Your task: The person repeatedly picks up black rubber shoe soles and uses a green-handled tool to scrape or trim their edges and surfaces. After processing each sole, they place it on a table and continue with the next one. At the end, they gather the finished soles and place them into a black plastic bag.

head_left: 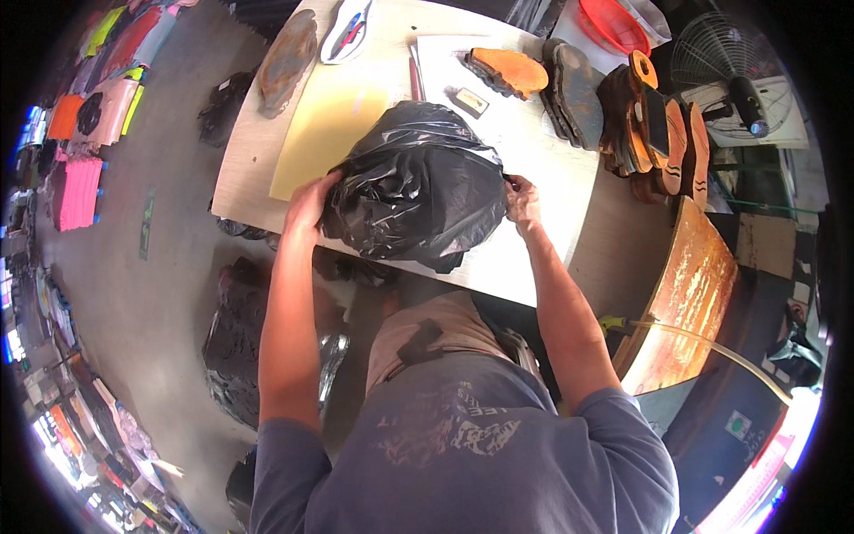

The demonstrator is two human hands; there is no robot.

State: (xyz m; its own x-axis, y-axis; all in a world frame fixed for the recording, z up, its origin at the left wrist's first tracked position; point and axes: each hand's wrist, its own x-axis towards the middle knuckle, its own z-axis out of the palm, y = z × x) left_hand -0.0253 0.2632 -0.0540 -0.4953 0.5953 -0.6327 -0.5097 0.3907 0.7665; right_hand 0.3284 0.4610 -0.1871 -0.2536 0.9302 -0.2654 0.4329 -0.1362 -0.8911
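A bulky black plastic bag (418, 182) rests on the near part of the pale table, its film crumpled and shiny. My left hand (309, 205) holds its left side, the fingers partly hidden behind the film. On the opposite side, my right hand (523, 203) pinches the bag's edge with curled fingers. What the bag contains is hidden. Beneath and behind it lies a yellow sheet (327, 120), next to a white sheet (436, 55) with a pen-like stick (416, 73) and a small pale block (469, 102) on it.
On the table (569, 222), a brown sole-shaped piece (289, 62), a white sole (345, 31) with pens and an orange sole-shaped piece (509, 71) lie around the bag. Stacked dark soles (574, 93) line the right edge. A fan (734, 76) stands beyond; black bags (238, 343) sit on the floor.
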